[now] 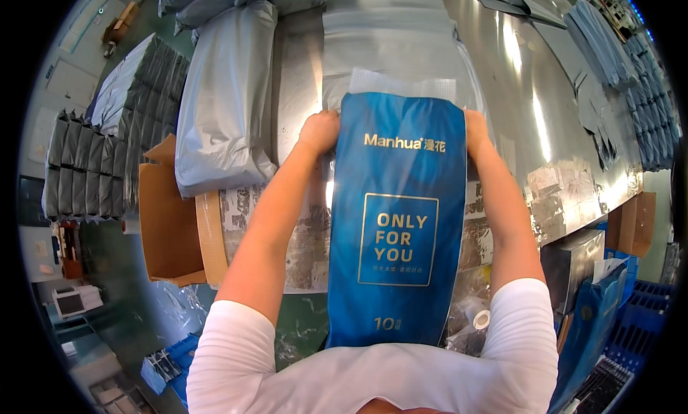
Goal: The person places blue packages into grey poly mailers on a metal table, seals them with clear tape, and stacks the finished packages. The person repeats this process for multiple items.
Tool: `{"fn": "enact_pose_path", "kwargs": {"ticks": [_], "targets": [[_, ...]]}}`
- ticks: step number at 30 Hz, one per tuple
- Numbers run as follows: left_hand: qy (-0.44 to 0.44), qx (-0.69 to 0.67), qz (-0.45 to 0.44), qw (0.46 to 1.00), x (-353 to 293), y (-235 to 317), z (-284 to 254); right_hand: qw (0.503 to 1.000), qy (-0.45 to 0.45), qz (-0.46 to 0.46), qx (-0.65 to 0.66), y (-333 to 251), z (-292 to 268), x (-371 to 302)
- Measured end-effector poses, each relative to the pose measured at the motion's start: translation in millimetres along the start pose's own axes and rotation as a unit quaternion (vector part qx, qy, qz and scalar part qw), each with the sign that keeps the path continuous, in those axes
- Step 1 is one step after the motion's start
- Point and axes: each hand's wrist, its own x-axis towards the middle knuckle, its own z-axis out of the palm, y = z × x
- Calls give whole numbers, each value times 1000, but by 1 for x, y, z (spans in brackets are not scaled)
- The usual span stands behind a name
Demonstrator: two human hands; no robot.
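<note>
A long blue plastic package (398, 167) with pale gold print stands in front of me, its lower end close to my white shirt. My left hand (320, 132) is closed at its upper left edge, and my right hand (476, 131) at the upper right edge. The fingers of both hands are partly hidden by the package. A strip of white embossed paper (405, 84) shows past its upper end. Just beyond lies a grey plastic mailing bag (390, 38) on the metal table (512, 77).
A filled grey bag (226, 99) lies at the left of the table, beside an open cardboard box (168, 220). Stacked grey packages (140, 92) stand further left. Flat grey bags (598, 41) lie at the far right. Another blue package (591, 321) stands at the lower right, near blue crates (638, 321).
</note>
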Motion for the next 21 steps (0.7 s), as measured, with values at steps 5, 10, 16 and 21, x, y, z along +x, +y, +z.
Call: {"fn": "enact_pose_path", "kwargs": {"ticks": [5, 10, 16, 21], "targets": [[-83, -4, -39, 996, 20, 5, -20, 993, -90, 20, -79, 9, -7, 20], [165, -192, -156, 955, 13, 10, -24, 981, -17, 187, 48, -5, -45, 29], [380, -335, -61, 860, -62, 36, 16, 954, 234, -61, 178, -33, -31, -84], [73, -269, -317, 907, -24, 37, -4, 969, 57, 229, 73, -40, -19, -54]]}}
